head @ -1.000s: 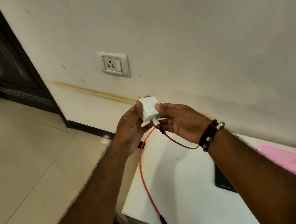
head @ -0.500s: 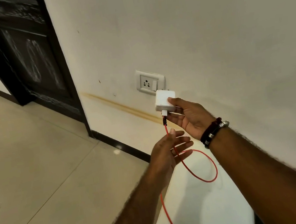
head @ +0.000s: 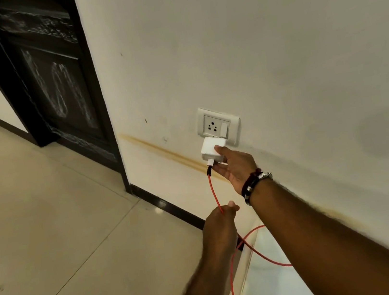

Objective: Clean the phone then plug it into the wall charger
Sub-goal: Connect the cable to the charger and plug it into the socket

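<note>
We judge the task late-stage: our right hand (head: 232,164) grips the white charger (head: 211,151) just below the wall socket (head: 218,126), not yet seated, our left hand (head: 221,221) pinches the red cable (head: 214,195), and the phone is out of view.
</note>
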